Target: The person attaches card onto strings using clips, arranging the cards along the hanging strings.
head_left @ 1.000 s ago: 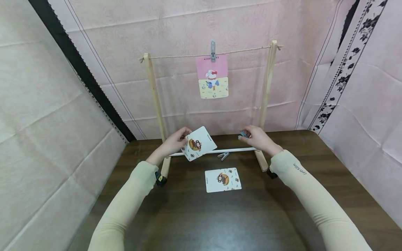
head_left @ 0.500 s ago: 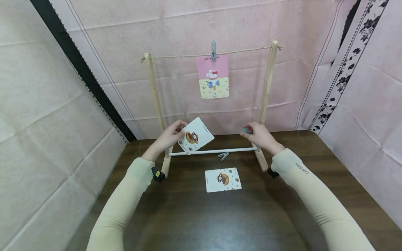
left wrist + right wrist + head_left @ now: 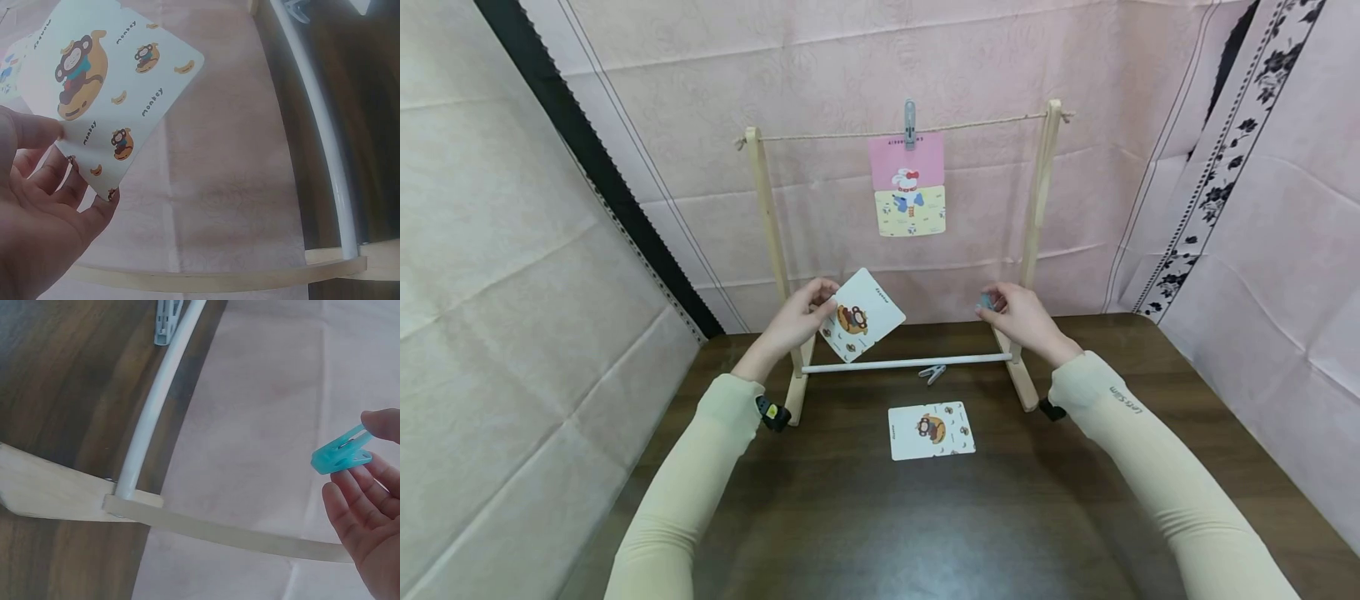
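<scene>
My left hand (image 3: pixel 801 318) pinches a white card (image 3: pixel 862 315) by its left edge, tilted in the air in front of the wooden frame. Monkeys on bananas are printed on the card, plain in the left wrist view. Between thumb and fingers, my right hand (image 3: pixel 1021 318) holds a turquoise clothespin (image 3: pixel 342 453) near the frame's right post. From the rope (image 3: pixel 835 136) a pink and yellow card (image 3: pixel 910 208) hangs by a grey-blue clothespin (image 3: pixel 910 125). A second monkey card (image 3: pixel 932 431) lies flat on the table.
The wooden frame's posts (image 3: pixel 1037 200) stand on feet at the table's back, joined by a white crossbar (image 3: pixel 910 362). A loose grey clothespin (image 3: pixel 932 373) lies by the crossbar. Pink cloth (image 3: pixel 835 67) hangs behind. The brown table (image 3: pixel 880 525) extends forward.
My left hand has moved up and to the left with the white card, from low by the crossbar to above it. My right hand has risen slightly, keeping its clothespin.
</scene>
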Demonstrator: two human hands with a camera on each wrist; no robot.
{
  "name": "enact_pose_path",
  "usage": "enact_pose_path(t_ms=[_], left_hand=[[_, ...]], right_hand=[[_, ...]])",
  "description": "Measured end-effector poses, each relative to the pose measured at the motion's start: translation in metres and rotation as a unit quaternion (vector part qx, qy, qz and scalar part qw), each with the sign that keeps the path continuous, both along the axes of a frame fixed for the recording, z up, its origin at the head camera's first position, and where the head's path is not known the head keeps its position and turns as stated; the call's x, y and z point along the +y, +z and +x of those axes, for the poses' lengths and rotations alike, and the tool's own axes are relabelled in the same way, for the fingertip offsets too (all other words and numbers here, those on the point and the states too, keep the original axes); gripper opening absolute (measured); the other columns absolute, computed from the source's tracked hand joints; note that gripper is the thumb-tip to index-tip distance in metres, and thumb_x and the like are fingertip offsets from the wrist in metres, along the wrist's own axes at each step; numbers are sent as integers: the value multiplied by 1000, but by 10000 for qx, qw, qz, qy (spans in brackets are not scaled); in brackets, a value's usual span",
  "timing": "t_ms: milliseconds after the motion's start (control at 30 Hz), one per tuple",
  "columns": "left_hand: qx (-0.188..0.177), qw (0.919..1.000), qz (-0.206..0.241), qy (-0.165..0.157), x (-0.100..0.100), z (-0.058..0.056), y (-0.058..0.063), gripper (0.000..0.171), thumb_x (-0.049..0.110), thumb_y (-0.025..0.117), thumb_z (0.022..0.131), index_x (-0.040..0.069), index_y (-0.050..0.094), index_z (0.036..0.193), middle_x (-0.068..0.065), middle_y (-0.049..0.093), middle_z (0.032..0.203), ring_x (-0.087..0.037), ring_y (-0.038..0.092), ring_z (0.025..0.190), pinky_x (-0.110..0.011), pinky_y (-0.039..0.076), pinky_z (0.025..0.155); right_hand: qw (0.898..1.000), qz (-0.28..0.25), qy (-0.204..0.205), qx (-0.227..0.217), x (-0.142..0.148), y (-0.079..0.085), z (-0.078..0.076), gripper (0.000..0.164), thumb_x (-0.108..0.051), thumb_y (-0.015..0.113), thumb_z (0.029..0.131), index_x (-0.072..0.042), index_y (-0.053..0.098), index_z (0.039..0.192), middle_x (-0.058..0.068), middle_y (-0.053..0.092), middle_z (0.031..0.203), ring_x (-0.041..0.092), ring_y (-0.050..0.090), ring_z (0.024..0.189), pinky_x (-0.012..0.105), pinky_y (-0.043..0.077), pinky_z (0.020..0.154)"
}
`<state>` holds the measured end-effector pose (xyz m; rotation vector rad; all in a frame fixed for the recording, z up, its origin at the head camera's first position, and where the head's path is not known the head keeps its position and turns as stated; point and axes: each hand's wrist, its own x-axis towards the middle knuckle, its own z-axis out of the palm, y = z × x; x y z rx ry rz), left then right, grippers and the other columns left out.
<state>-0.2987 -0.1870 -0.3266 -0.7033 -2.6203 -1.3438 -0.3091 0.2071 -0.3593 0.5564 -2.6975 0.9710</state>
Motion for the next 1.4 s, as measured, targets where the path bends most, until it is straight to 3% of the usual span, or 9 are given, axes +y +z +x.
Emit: enact_pose_path(t_ms=[133, 433, 600, 967, 1233, 1400], left_hand=[[70, 9999, 129, 11, -1, 1, 2, 25, 14, 55, 105, 2, 55, 127, -16, 62, 108, -28, 55, 90, -34, 47, 71], [130, 9981, 572, 171, -4, 3, 14, 27, 15, 54, 105, -2, 53, 127, -20, 62, 117, -27, 54, 96, -33, 42, 82], [268, 9959, 828, 259, -7, 4, 22, 28, 14, 54, 105, -4, 52, 126, -21, 61, 116, -23, 52, 96, -31, 41, 81], [495, 9928, 990, 453, -8, 6, 39, 28, 13, 54, 105, -5, 53, 125, -20, 60, 114, -21, 53, 97, -29, 42, 84], [694, 9904, 1099, 467, 5, 33, 70, 21, 5, 52, 103, -9, 53, 119, -19, 61, 105, -19, 54, 90, -27, 42, 80], [757, 9890, 1184, 466, 5, 33, 76, 24, 4, 52, 103, -11, 53, 121, -22, 61, 109, -14, 54, 92, -27, 42, 82]], right_hand=[[10000, -64, -2, 37, -1, 4, 3, 43, -25, 66, 99, 3, 58, 131, 16, 63, 107, 30, 62, 96, 47, 51, 84], [9997, -90, 79, 197, 0, 11, 7, 44, -26, 66, 98, 3, 58, 131, 15, 63, 106, 30, 63, 94, 46, 52, 83], [9996, -98, 98, 266, 0, 15, 9, 43, -25, 67, 98, 3, 59, 130, 15, 64, 105, 30, 63, 93, 46, 52, 82], [9991, -136, 143, 376, 0, 24, 9, 41, -24, 67, 98, 4, 60, 128, 16, 64, 104, 30, 63, 93, 46, 52, 84], [9983, -315, 89, 482, 2, 39, 9, 40, -24, 67, 98, 2, 60, 128, 16, 63, 104, 30, 62, 94, 45, 51, 85], [9978, -319, 69, 583, 0, 46, 9, 40, -25, 66, 98, 0, 61, 129, 16, 64, 104, 30, 62, 94, 44, 50, 85]])
